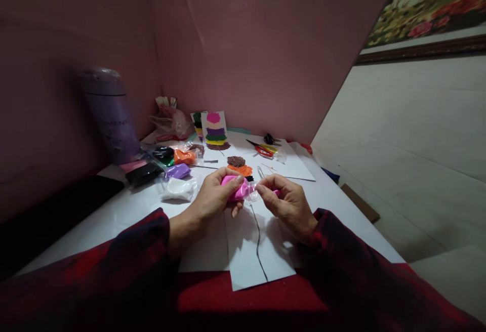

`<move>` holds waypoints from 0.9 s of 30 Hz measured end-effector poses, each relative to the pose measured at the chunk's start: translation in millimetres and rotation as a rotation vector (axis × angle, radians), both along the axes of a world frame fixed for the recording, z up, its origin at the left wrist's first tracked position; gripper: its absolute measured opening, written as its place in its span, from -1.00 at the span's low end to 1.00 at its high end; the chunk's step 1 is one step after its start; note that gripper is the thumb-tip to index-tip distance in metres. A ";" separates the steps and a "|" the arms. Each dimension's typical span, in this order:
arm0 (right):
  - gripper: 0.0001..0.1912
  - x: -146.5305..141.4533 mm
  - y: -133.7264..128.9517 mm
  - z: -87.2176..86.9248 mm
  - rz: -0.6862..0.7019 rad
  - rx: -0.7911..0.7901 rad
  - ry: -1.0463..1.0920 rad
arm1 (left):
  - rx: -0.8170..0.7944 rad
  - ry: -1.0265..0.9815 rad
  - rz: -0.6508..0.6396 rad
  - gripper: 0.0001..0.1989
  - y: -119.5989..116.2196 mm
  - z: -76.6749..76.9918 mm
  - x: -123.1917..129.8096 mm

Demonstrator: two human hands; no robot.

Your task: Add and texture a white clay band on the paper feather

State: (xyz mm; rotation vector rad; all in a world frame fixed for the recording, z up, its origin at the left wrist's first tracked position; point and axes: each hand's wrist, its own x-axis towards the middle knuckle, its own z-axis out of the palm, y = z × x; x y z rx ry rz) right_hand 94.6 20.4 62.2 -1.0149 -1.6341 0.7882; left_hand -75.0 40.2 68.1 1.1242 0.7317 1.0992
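Observation:
My left hand (212, 193) is closed around a clear plastic bag of bright pink modelling clay (236, 190). The fingers of my right hand (288, 201) pinch the bag's see-through end, and a bit of pink clay (278, 192) shows beside them. Under both hands lies a white sheet of paper (243, 266) with a dark wavy line drawn down it. Just beyond, brown textured clay (236, 161) and orange textured clay (240, 170) sit on the paper, with a black patch below, partly hidden by my hands. A slim silvery tool (260, 171) lies near my right fingers.
Bagged clay, including white (178, 189), purple (177, 171), black (143, 174) and orange (184, 156), lies to the left. A purple bottle (112, 119) stands behind it. Colour-striped cards (214, 130) lean at the back. Red-handled scissors (263, 151) lie at the back right.

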 end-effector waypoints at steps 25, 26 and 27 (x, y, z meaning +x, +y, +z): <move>-0.78 1.2 -1.0 -0.2 -0.025 0.033 -0.045 | -0.049 -0.018 0.040 -0.79 1.1 -1.1 0.4; -0.79 0.8 -1.5 -0.5 -0.018 0.045 -0.083 | -0.049 -0.020 0.039 -0.80 0.9 -0.6 0.7; -0.80 0.5 -1.9 -0.6 -0.011 0.056 -0.117 | -0.050 -0.020 0.038 -0.80 0.7 -0.1 1.0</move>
